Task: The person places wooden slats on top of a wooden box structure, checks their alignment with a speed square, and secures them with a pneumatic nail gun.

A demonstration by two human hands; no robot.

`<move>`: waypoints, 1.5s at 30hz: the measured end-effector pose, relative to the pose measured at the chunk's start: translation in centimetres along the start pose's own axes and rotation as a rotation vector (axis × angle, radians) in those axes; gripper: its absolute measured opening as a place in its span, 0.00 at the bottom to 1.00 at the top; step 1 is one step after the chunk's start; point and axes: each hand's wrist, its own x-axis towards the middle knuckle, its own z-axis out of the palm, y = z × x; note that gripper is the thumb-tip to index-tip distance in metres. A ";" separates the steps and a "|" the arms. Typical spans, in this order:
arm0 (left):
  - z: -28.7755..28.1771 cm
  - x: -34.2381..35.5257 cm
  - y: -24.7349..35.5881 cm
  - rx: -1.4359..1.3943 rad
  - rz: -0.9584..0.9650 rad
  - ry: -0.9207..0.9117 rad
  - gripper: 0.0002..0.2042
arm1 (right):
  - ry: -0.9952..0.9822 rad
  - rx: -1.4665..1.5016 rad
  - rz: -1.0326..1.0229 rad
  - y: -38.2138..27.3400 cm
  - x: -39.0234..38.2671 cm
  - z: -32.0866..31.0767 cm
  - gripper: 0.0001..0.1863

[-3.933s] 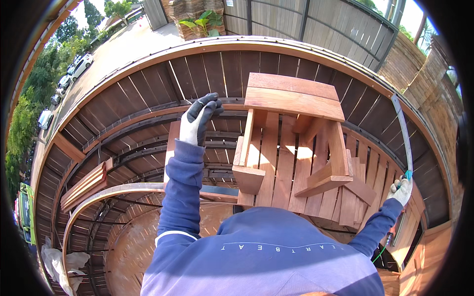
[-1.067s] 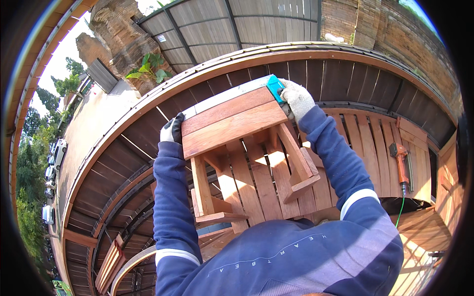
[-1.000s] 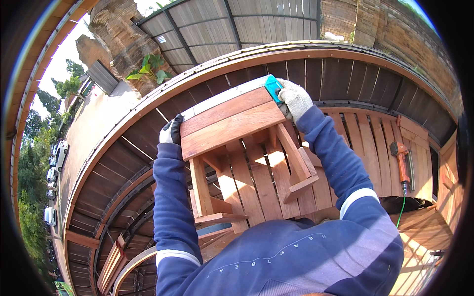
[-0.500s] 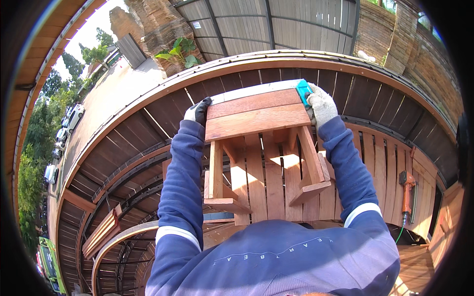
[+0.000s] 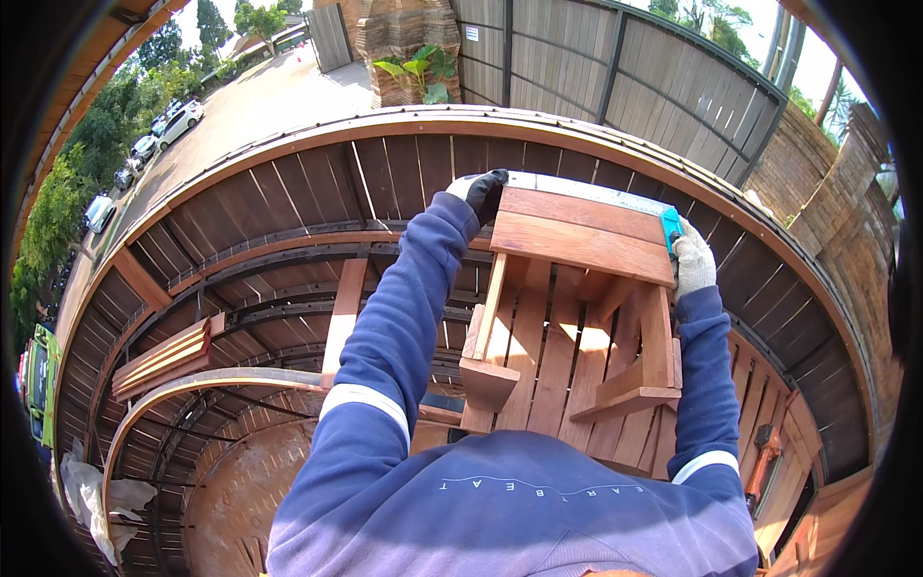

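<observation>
The long silver metal rule [image 5: 588, 192] with a teal block-shaped handle [image 5: 671, 228] runs along the far edge of the reddish-brown wooden plank top [image 5: 582, 238], between the fingers of the gloved left hand [image 5: 480, 189], bent together at its end in a grip too hidden to tell, and those of the gloved right hand [image 5: 694, 260], which pinch the handle. It looks light, stiff and smooth enough to slip, so the blocky handle against the right fingers seems the surest hold.
</observation>
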 end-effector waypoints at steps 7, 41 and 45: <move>-0.8 1.3 -0.9 -0.409 -0.121 -0.028 0.13 | -0.015 -0.091 -0.092 2.0 1.7 -2.0 0.25; 0.2 -0.7 0.9 0.282 0.091 -0.035 0.17 | 0.016 -0.157 -0.076 -0.3 -0.4 -0.1 0.24; 0.2 -0.8 0.7 0.129 0.042 -0.035 0.15 | -0.042 -0.215 -0.136 0.3 0.1 -0.4 0.23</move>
